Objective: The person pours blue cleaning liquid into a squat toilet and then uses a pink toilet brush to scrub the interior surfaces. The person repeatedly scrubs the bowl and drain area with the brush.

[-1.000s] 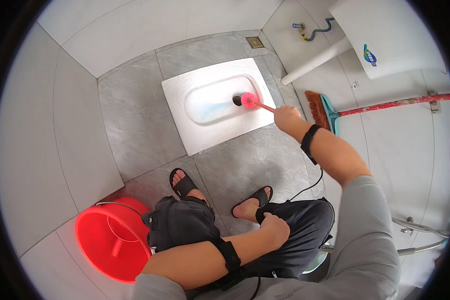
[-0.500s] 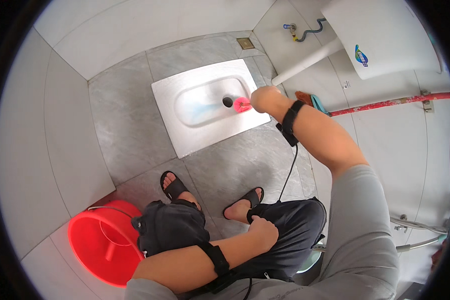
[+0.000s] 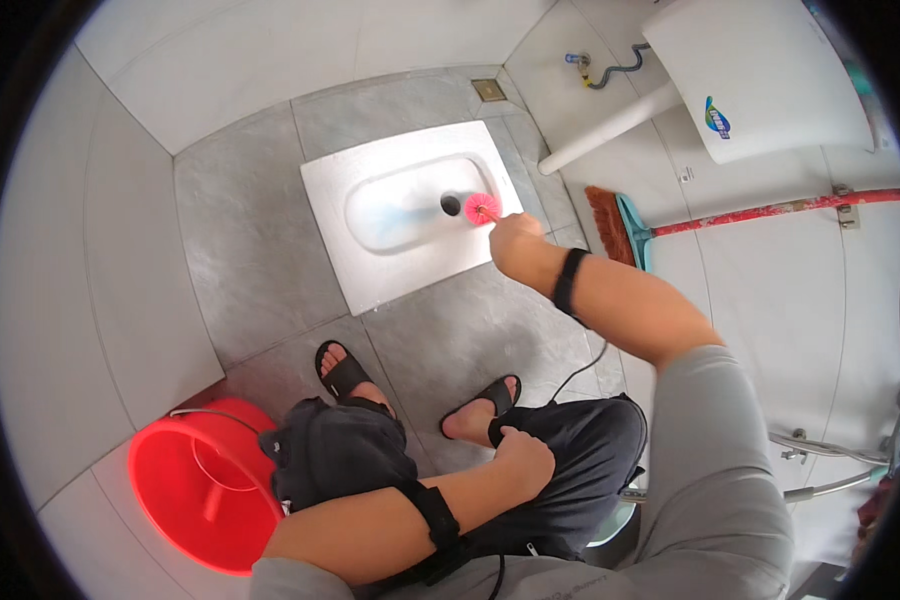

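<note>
My right hand point(image 3: 518, 243) is closed around the handle of a toilet brush. The pink round head of the toilet brush point(image 3: 483, 207) sits at the right end of the white squat toilet's bowl, beside the dark drain hole point(image 3: 450, 205). A pale blue streak point(image 3: 395, 218) runs along the bowl of the squat toilet point(image 3: 345, 262). Against the dark trousers point(image 3: 590, 450) at my right thigh rests my left hand point(image 3: 526, 466), its fingers curled. Whatever is under those fingers, if anything, is hidden.
A red bucket point(image 3: 142, 490) stands at the lower left. On the right are a broom point(image 3: 610, 225) with a red pole, a white cistern point(image 3: 760, 75) and its pipe point(image 3: 610, 130). A floor drain point(image 3: 488, 90) lies behind the toilet; my sandalled feet point(image 3: 345, 372) are in front.
My right hand and forearm have come slightly nearer and lower, uncovering the broom head. The brush head stays at the same end of the bowl. My left hand keeps its place.
</note>
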Tool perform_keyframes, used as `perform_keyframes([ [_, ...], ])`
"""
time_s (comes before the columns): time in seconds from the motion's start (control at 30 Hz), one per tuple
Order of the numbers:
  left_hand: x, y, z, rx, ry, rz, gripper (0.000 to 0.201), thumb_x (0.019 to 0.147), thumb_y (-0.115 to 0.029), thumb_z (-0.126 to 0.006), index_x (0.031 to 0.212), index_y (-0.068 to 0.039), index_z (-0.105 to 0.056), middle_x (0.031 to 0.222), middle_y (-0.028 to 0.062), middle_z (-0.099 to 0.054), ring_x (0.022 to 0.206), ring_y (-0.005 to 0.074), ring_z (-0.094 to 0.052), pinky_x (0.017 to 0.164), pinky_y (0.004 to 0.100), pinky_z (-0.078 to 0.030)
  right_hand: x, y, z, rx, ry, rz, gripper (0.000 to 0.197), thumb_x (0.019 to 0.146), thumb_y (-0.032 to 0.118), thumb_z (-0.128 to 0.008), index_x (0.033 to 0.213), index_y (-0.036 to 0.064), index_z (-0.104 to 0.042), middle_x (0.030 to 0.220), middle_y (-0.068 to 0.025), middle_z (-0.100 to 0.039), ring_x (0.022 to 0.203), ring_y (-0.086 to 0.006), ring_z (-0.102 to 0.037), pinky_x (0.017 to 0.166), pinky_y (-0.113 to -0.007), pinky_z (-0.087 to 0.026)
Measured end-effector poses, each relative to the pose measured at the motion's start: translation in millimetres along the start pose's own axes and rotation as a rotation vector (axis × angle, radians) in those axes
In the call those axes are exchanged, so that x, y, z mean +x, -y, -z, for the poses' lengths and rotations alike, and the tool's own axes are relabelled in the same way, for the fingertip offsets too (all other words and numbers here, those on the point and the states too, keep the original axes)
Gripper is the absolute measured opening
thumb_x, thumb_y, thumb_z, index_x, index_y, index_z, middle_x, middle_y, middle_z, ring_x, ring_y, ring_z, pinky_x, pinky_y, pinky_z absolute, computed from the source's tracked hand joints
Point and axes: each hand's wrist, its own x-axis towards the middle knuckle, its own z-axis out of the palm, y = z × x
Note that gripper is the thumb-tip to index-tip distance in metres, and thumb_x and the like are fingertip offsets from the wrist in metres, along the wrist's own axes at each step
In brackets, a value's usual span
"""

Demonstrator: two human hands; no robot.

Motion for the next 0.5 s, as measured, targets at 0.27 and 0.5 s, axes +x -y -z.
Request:
perform_keyframes([
  [0.27, 1.1, 12.2, 14.4, 0.0, -0.077, -0.001, 0.025, 0.085, -0.019, -0.068, 0.108, -0.009, -0.071, 0.109, 0.0107, -0.071, 0.105, 0.0284, -0.069, 0.086, 0.048, -0.05, 67.9, 36.1, -81.4, 1.412, 0.143, -0.328, 0.03, 0.094, 0.012, -0.048, 0.112, -0.0056, -0.064, 0.084, -0.0196, -0.069, 0.068, -0.0299, -0.069, 0.062, -0.045, -0.058],
  [0.5, -5.5, 15.3, -29.3, 0.089, 0.029, -0.078, 0.045, 0.088, -0.023, -0.064, 0.131, -0.01, -0.061, 0.136, 0.0126, -0.057, 0.126, 0.0305, -0.053, 0.098, 0.0514, -0.041, 62.2, 126.0, -96.0, 3.03, 0.088, -0.495, 0.025, 0.101, 0.027, -0.051, 0.101, 0.0015, -0.049, 0.076, -0.0127, -0.056, 0.05, -0.0157, -0.051, 0.039, -0.029, -0.038],
])
